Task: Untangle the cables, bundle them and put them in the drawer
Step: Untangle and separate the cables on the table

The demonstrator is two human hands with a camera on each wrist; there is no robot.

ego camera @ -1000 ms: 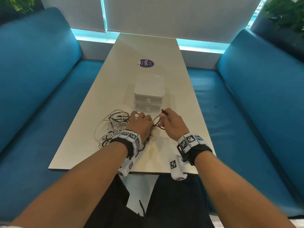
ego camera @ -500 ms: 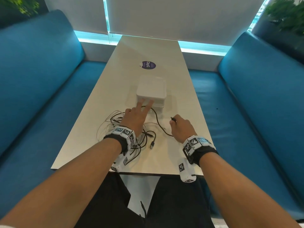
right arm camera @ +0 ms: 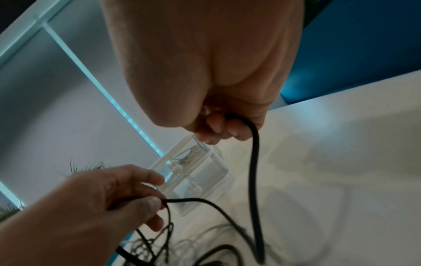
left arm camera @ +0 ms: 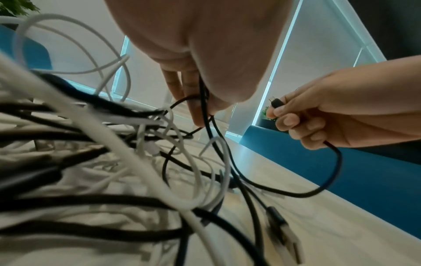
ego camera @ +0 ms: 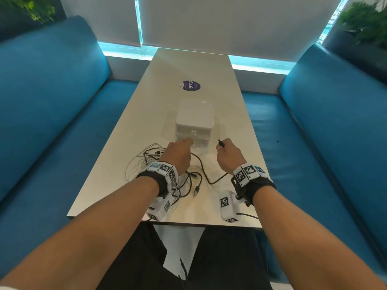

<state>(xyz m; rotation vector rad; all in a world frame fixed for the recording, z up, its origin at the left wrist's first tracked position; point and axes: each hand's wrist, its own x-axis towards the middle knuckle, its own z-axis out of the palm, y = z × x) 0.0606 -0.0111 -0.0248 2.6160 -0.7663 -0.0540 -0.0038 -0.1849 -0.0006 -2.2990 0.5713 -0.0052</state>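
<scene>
A thin black cable [ego camera: 202, 168] sags between both hands above the tabletop [ego camera: 146, 114]: right hand [ego camera: 228, 154] clamps its plug end, left hand [ego camera: 178, 153] pinches it beside the black-and-white tangle [ego camera: 144, 162].

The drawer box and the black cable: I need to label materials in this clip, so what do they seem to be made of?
The drawer box looks like clear, glossy hard plastic: in the right wrist view its walls are see-through. The black cable looks rubber- or plastic-sheathed with a matte finish: it hangs in smooth loops between the left hand and right hand. Whether it is braided cannot be told.
</scene>
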